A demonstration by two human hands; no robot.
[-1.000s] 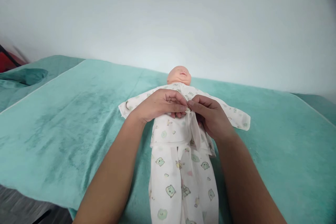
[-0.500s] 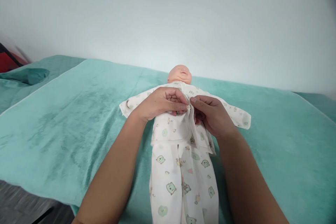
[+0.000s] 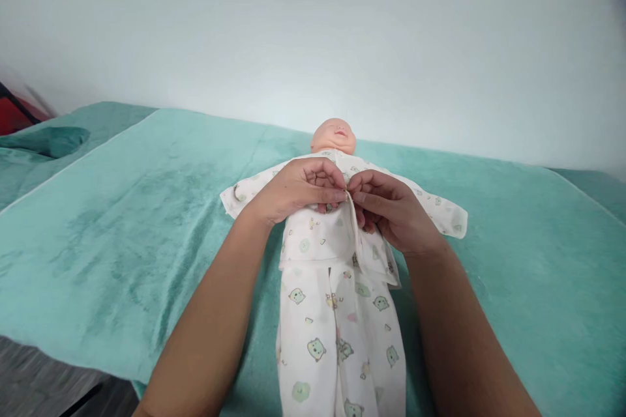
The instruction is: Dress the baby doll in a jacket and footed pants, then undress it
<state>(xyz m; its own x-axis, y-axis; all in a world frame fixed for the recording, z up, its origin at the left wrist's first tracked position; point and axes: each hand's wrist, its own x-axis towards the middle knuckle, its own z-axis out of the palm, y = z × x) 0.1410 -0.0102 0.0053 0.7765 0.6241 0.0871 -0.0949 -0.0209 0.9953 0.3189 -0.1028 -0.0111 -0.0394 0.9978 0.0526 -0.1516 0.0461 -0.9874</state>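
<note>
A baby doll lies on its back, dressed in a white printed shirt and matching trousers. Over its chest, my left hand pinches the front edge of the shirt between thumb and fingers. My right hand meets it from the other side, thumb and index finger closed on the same front opening. The fingertips almost touch, and they hide whatever fastener is between them. Below the hands the shirt front hangs partly open, with one flap edge raised.
A turquoise plush blanket covers the surface under the doll. Behind it rises a white wall. A red and black object shows at the far left, and dark flooring at the lower left.
My right hand's fingers have moved left and closed against my left fingertips at the shirt edge. The small button-like spot seen between them before is now covered.
</note>
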